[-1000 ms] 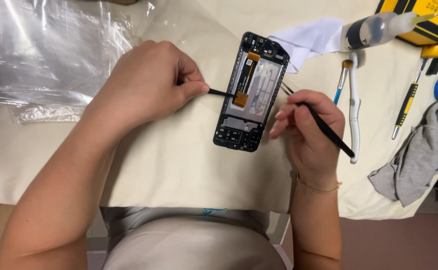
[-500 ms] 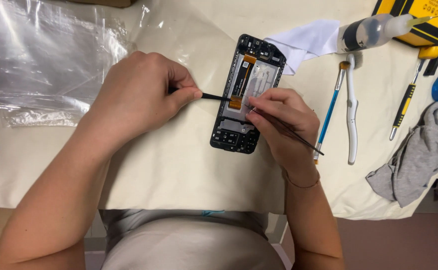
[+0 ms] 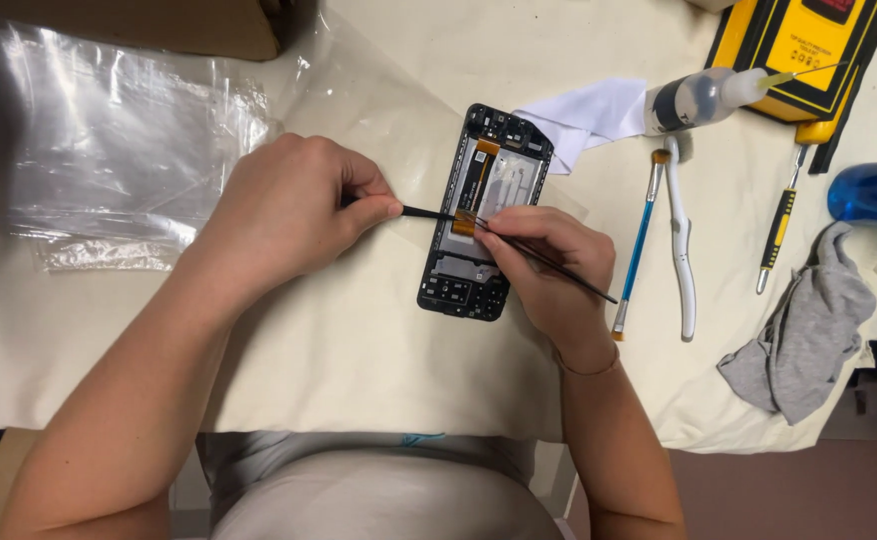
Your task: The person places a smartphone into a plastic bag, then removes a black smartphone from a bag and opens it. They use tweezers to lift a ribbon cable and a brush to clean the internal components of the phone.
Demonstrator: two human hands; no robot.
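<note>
At the middle of the bench [image 3: 359,350], on its cream cloth: one opened phone frame [image 3: 486,212], black, lying lengthwise away from the person, an orange flex strip [image 3: 471,185] running down its upper half.

Left hand [image 3: 284,215]: fingers pinched shut on a thin black tool [image 3: 429,213], tip touching the strip's lower end.

Right hand [image 3: 549,265]: fingers closed pen-fashion on a slim black probe [image 3: 549,265], its point meeting the same spot from the other side.

Handling, as a judgement: both tips belong low and flat under the strip end; lift lightly, one tool steadying while the other works, heel of the right hand resting by the frame.

Nearby, right: blue-handled brush [image 3: 639,235], white pliers [image 3: 681,250], small screwdriver [image 3: 779,225], dropper bottle [image 3: 704,97], grey rag [image 3: 809,335]. Left: clear plastic bag [image 3: 109,140].
</note>
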